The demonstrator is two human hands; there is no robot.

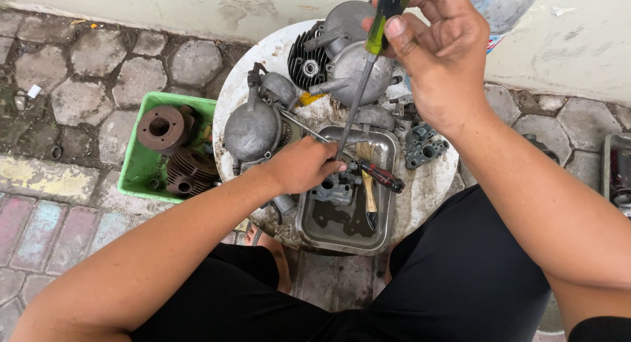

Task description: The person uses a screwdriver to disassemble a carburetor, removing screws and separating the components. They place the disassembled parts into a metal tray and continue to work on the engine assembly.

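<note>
Grey cast-metal carburetor body (pixel 334 189) sits in a steel tray (pixel 388 214) with dark oily liquid pooled in it, on a round white table (pixel 263 56) between the seated person's knees. Left hand (pixel 302 164) is clamped down on the carburetor body, fingers wrapped over its top, pinning it against the tray. Right hand (pixel 437 49) is closed around the green-and-black handle of a long screwdriver (pixel 358 95), raised high, shaft angling down so the tip meets the part right by the left fingers — exact screw hidden under the hand.

Nearby: a red-handled screwdriver (pixel 381 176) and a wooden-handled brush (pixel 369 194) lying across the tray, just beside the part. Behind it, a finned engine cylinder and rounded grey covers (pixel 348 63); another domed grey housing (pixel 252 130) at the table's left edge, a smaller casting (pixel 424 145) to the right. Green plastic bin (pixel 141 168) on the paving holds rusty finned cylinders (pixel 172 145).

Judgement on doing it well: keep the shaft square to the screw head, push down before turning — oily brass heads strip easily. Left hand should hold the body flat so it can't skate in the wet tray, fingertips kept off the blade's line in case the tip slips.
</note>
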